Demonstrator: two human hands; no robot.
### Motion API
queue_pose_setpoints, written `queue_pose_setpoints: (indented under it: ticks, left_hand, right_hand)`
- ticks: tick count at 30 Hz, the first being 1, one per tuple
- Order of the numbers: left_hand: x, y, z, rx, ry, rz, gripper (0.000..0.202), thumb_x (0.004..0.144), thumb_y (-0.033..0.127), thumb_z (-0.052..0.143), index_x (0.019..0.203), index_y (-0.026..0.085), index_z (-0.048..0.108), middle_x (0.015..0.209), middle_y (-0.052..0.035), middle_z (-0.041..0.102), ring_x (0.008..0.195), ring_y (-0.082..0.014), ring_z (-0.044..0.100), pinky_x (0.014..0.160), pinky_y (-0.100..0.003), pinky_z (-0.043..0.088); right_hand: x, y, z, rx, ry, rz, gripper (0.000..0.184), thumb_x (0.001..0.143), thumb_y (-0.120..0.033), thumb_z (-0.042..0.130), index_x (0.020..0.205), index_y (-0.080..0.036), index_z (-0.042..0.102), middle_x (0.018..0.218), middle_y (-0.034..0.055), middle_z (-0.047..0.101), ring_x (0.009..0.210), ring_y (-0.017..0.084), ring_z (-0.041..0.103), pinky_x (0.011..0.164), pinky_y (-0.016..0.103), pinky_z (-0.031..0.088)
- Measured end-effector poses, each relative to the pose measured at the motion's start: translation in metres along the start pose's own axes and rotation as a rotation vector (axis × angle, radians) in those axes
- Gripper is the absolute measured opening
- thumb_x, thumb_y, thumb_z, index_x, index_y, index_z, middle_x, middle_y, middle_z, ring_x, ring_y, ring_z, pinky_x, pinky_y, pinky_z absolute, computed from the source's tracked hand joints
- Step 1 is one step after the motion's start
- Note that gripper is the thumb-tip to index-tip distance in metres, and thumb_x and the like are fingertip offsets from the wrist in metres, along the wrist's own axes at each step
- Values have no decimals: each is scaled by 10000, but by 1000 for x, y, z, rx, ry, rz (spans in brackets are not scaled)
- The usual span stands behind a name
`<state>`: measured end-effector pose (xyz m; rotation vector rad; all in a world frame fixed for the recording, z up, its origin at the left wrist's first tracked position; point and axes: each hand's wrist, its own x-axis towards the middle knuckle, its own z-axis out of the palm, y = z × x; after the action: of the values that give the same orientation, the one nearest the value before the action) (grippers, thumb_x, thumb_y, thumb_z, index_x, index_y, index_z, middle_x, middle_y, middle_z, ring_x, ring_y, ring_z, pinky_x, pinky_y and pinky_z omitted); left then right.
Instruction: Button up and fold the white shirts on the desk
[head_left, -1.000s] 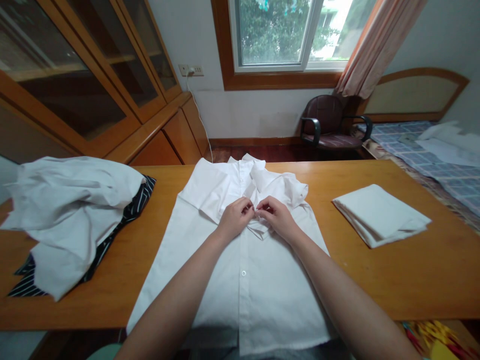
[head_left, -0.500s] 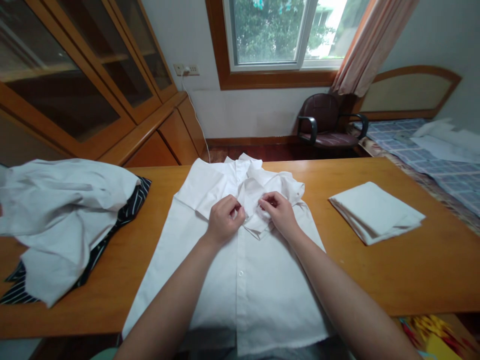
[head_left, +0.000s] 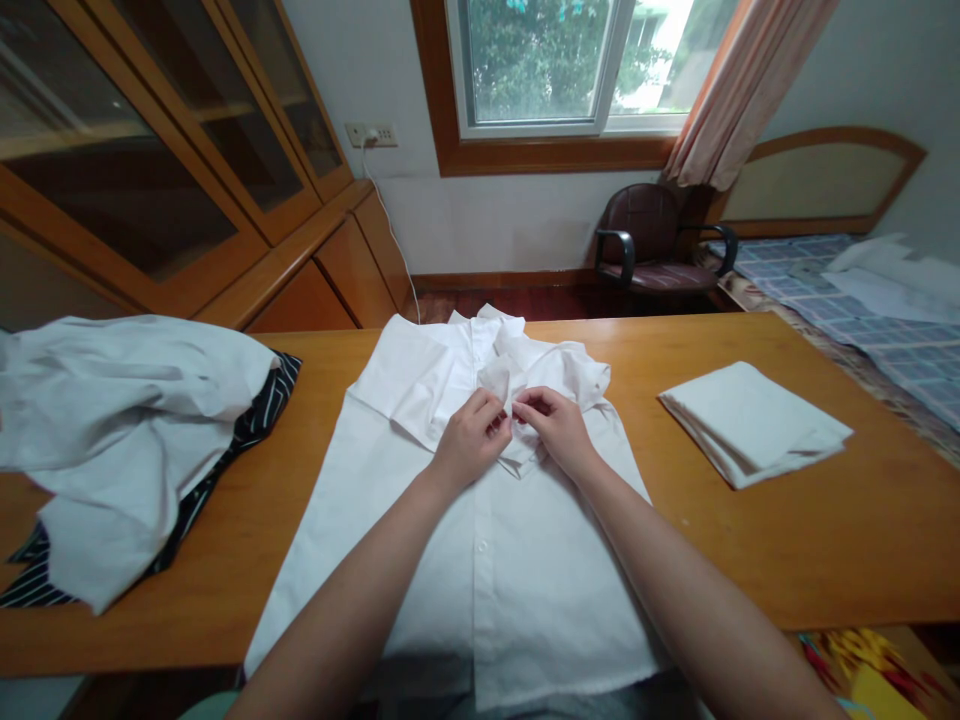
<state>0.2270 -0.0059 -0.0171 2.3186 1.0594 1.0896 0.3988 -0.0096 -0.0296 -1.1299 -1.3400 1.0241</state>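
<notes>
A white button-up shirt (head_left: 420,540) lies spread on the wooden table in front of me, its collar toward the far edge and its hem hanging near my lap. Its sleeves are folded in across the chest. Over the middle of the chest, my left hand (head_left: 476,432) pinches the bunched cloth of a sleeve end. Close beside it, my right hand (head_left: 553,420) pinches the same cloth, and the fingertips of both hands nearly meet. Whether a button is between the fingers is hidden.
To the left lies a crumpled white garment (head_left: 142,400) over a black striped cloth (head_left: 262,410). A folded white garment (head_left: 750,420) rests on the table (head_left: 847,530) at the right. Beyond stand an armchair (head_left: 649,240), a bed (head_left: 847,290) and a glass-door cabinet (head_left: 255,230).
My left hand has moved right and slightly up, toward my right hand. The gap between them has closed, while the right hand shifted only slightly.
</notes>
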Motion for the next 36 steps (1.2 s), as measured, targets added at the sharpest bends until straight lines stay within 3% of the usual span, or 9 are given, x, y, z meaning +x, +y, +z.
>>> queue_pose_setpoints:
  ticks: [17, 26, 36]
  left_hand:
    - [0, -10, 3, -157, -20, -174, 225, 934, 249, 538, 725, 197, 471, 803, -4, 523, 769, -144, 539, 651, -239, 447]
    - [-1, -7, 2, -54, -51, -43, 147, 931, 181, 511, 783, 188, 509, 853, -12, 515, 723, -123, 521, 661, -235, 442]
    - [-4, -11, 3, 95, -100, 82, 71, 934, 180, 527, 880, 191, 571, 939, -31, 580, 708, -114, 553, 654, -231, 453]
  right_hand:
    - [-1, 0, -2, -14, 6, 83, 220, 744, -402, 755, 792, -189, 738, 786, 20, 720, 706, 158, 586, 674, 280, 435]
    - [1, -4, -3, 164, -41, 237, 284, 675, -444, 787, 762, -181, 722, 744, 9, 695, 685, 149, 564, 653, 270, 405]
    - [4, -5, -10, 248, -186, 396, 295, 659, -434, 783, 742, -170, 681, 588, -36, 542, 525, 90, 389, 509, 242, 237]
